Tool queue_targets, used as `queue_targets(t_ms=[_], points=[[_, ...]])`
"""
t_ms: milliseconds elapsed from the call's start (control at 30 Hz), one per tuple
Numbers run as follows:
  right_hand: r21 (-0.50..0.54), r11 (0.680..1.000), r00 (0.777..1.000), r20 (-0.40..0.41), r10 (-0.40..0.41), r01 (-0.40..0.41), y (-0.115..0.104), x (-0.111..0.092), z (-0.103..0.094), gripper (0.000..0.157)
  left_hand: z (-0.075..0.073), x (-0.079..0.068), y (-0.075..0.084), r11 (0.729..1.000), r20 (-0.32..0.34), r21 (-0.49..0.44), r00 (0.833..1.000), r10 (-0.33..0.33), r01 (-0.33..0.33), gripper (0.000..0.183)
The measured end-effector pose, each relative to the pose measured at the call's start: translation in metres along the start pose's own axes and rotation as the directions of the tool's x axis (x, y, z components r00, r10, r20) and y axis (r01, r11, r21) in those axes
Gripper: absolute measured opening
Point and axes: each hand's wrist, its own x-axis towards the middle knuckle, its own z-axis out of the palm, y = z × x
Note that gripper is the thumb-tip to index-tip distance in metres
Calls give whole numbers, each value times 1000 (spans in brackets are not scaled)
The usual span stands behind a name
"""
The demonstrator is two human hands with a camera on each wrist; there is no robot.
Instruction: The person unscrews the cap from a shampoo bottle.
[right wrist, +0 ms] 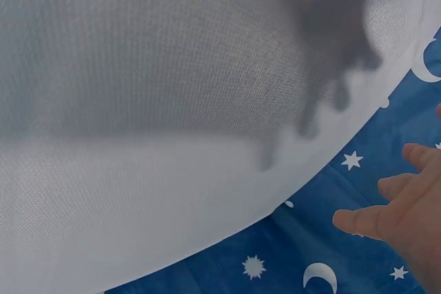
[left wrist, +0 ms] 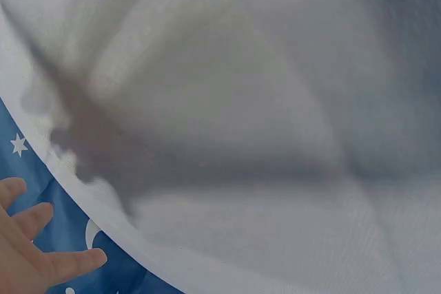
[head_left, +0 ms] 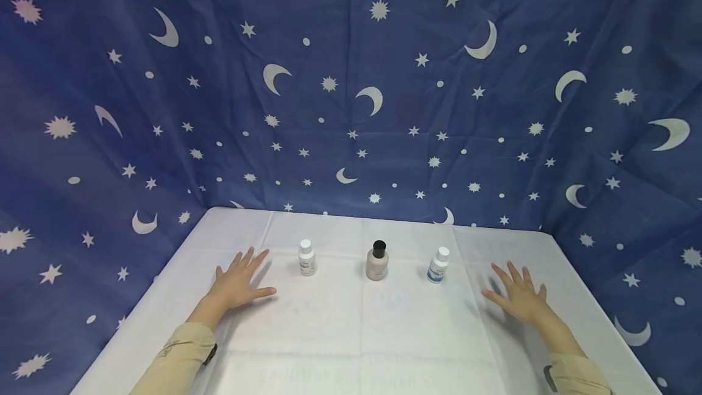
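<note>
Three small bottles stand upright in a row across the white table. A white-capped bottle [head_left: 307, 259] is on the left, nearest my left hand [head_left: 236, 285]. In the middle is a pinkish bottle with a black cap [head_left: 377, 262]. Another white-capped bottle, with a blue band on its label [head_left: 437, 266], stands on the right, tilted slightly in this view. My right hand [head_left: 521, 297] is some way to the right of it. Both hands have fingers spread and straight, hold nothing, and cast shadows on the cloth. Each wrist view shows fingers at its lower corner.
A creased white cloth [head_left: 351, 328] covers the table. Dark blue fabric [head_left: 351, 108] printed with moons and stars hangs behind the table and along both sides. Beige sleeves cover both forearms.
</note>
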Motion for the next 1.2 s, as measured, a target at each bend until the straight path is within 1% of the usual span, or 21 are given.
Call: queue_targets(t_ms=[200,267,367,467,567,667,800,900,1000,1100,1200], points=[[-4,1000,1000,-5,2,-2,2,-2,0,77,1,0,1,1000,5,-28,1000,1,0,89],[-6,1000,1000,-11,-3,3,2,-2,0,77,2,-1,1,1000,-2,-31,1000,2,-2,88],[-21,1000,1000,-26,-6,5,5,-1,1,77,1,0,1,999,-46,-33,998,33,-35,85],[-49,999,999,-51,-15,13,7,-2,3,75,0,0,0,996,-99,-35,992,75,-79,79],[-62,997,995,-86,-41,36,9,-3,3,72,-1,0,0,994,-125,-35,987,103,-108,76],[-63,996,992,-109,-68,61,9,-2,3,68,-2,0,1,993,-130,-34,985,111,-117,75],[-52,996,990,-121,-77,71,9,-1,4,64,-3,1,0,992,-134,-26,984,118,-122,73],[-31,996,988,-131,-83,80,10,0,4,61,-5,3,0,992,-138,-12,983,123,-126,67],[12,996,987,-136,-90,93,9,0,3,56,-7,4,1,991,-138,-1,982,132,-133,57],[46,994,987,-137,-87,94,8,0,2,53,-10,6,2,991,-124,9,983,136,-136,48],[50,994,988,-128,-86,93,6,1,1,51,-14,6,2,992,-93,6,988,125,-125,43]])
